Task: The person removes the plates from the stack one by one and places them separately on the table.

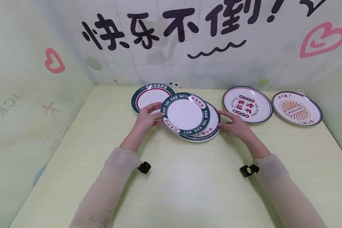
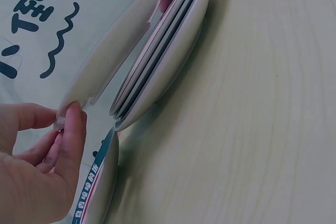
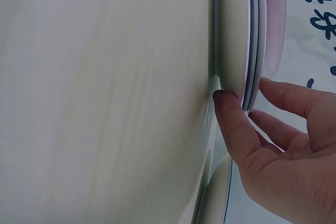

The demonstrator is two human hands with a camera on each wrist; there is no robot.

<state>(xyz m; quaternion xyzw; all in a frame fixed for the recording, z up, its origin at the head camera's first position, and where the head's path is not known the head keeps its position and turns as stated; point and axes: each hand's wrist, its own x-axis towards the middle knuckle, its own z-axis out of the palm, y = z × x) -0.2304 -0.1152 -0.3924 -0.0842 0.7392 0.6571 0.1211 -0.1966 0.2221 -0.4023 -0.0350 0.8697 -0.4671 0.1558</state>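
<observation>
- Sleeves [image 1: 102,193] fill the near foreground, the arms reaching toward a green-rimmed plate [image 1: 185,114] above the left part of a stack of plates [image 1: 214,122].
- Left hand [image 1: 146,118]: thumb and fingers pinch that plate's left rim, so the plate extends rightward from the fingertips, over the stack. Being round, it has no long axis; the left wrist view shows it nearly edge-on, a gap between it and the stack.
- Right hand [image 1: 237,126]: thumb and fingers grip the stack's right rim, one finger against the underside. Of the two, the left hand is nearer the raised plate.
- Behind the left hand lies a red-ringed plate [image 1: 153,96]; farther right lie a plate with lettering [image 1: 247,105] and one with an orange sunburst [image 1: 297,109].
- Table [image 1: 188,183] beneath, printed wall [image 1: 171,71] behind.
</observation>
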